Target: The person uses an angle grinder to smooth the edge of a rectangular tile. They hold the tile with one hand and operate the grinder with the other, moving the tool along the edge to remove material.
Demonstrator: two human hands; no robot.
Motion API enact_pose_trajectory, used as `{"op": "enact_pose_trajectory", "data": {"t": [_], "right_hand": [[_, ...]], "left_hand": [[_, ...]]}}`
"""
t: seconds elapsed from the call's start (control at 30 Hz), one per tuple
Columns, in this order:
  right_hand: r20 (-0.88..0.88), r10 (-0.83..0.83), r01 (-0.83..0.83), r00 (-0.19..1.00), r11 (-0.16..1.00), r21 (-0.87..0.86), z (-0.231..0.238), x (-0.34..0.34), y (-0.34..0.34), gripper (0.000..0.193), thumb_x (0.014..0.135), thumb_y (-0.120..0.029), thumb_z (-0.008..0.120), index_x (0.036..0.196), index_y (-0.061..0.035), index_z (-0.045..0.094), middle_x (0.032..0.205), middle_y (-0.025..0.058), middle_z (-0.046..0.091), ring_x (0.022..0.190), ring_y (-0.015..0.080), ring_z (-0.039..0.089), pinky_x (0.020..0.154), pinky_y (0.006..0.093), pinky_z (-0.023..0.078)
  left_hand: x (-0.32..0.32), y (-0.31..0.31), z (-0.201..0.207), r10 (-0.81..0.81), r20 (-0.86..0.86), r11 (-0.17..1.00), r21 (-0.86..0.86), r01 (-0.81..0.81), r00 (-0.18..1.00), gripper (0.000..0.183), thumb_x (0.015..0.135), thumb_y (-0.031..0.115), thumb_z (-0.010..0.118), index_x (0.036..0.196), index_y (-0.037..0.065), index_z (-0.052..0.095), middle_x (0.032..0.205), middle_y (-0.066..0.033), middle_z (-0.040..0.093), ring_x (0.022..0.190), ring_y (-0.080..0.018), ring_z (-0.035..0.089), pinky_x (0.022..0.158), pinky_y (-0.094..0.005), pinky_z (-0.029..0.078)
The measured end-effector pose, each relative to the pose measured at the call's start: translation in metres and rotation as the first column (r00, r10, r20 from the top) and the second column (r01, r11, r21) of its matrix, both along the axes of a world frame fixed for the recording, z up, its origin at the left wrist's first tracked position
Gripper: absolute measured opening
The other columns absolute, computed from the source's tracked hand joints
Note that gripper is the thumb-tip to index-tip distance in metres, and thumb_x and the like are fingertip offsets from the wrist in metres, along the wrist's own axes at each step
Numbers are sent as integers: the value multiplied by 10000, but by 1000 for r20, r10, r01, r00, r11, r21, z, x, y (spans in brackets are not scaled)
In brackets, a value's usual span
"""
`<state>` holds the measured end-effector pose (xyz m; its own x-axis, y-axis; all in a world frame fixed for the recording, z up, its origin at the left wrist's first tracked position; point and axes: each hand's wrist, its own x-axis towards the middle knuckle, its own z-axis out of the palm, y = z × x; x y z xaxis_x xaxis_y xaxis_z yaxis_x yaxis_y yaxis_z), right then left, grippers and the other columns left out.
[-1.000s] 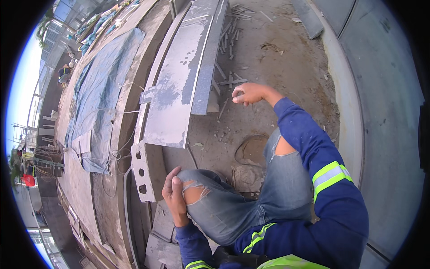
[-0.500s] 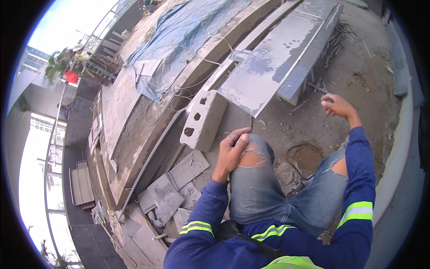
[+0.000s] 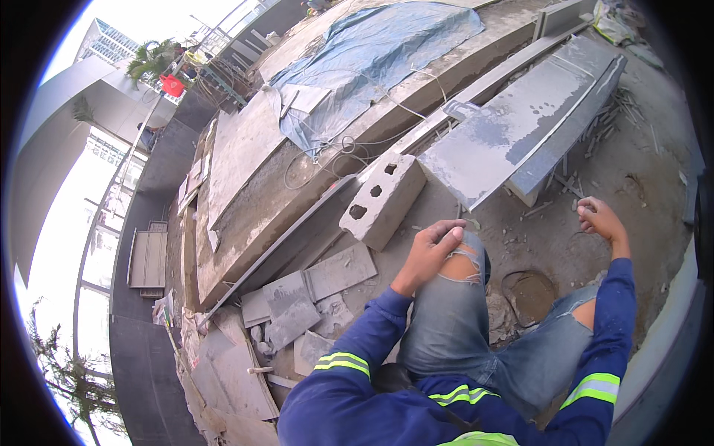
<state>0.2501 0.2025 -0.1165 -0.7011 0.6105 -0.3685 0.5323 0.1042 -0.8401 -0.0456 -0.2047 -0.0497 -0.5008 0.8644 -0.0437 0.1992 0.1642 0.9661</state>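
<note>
My left hand (image 3: 431, 256) lies on my left knee (image 3: 465, 267), where the jeans are torn, its fingers stretched out and holding nothing I can see. Off past my right knee, my right hand (image 3: 599, 221) is raised over the ground. Its fingers are curled together, and whatever they may hold is hidden or too small to name. Left of my left hand lies a pale concrete hollow block (image 3: 398, 197) with three holes. Beyond my hands a large grey slab (image 3: 506, 130), with damp-looking dark patches, rests above the ground.
Broken grey tiles (image 3: 291, 311) lie left of my legs. Behind the block runs a raised concrete edge (image 3: 253, 249), with a blue tarp (image 3: 357, 63) and loose cable (image 3: 349, 145) on it. Thin strips (image 3: 617, 119) litter the ground by the slab. A round bucket-like shape (image 3: 529, 296) sits between my knees.
The view has swung left, so the scene sits farther right and a little lower in the picture. My left hand stays on the knee; my right hand stays raised with curled fingers.
</note>
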Motion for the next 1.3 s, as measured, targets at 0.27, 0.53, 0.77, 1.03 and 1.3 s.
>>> {"op": "enact_pose_trajectory", "data": {"t": [0.27,0.53,0.77,1.03,1.3], "right_hand": [[73,-22,19,997,999,44,7,18,-11,520,1045,-427,686,1399,-48,640,1081,77,725,868,160,726,763,331,580],[-9,-32,32,999,999,39,7,16,-7,480,1007,-384,714,1339,-43,656,1002,73,718,767,144,694,671,306,540],[-54,-43,45,998,999,24,4,17,-2,386,1021,-318,694,1301,-56,655,967,46,683,753,130,669,679,291,532],[-53,-42,44,998,998,34,14,18,-8,393,1026,-305,693,1321,-48,656,956,40,679,785,124,665,699,294,542],[-64,-50,54,997,997,56,13,25,-6,428,1030,-316,697,1355,-42,647,971,57,697,785,132,671,693,305,546]], "left_hand": [[-92,88,-61,-154,-652,930,-349,-114,742,864,916,121,660,1716,223,350,960,-178,776,851,-316,769,794,-443,608],[-121,126,-109,-394,-644,761,-629,-160,656,914,880,115,610,1698,326,261,1171,-272,777,1123,-451,763,958,-542,596],[-114,109,-115,-459,-566,678,-721,-141,685,971,857,77,629,1693,373,232,1104,-270,777,1074,-467,768,920,-559,598],[-106,111,-130,-416,-666,722,-656,-219,619,934,872,97,642,1689,349,265,1071,-242,785,995,-432,783,841,-547,605],[-102,110,-131,-332,-695,788,-576,-218,637,938,877,94,647,1683,353,243,1024,-237,786,968,-450,782,820,-572,602]]}}
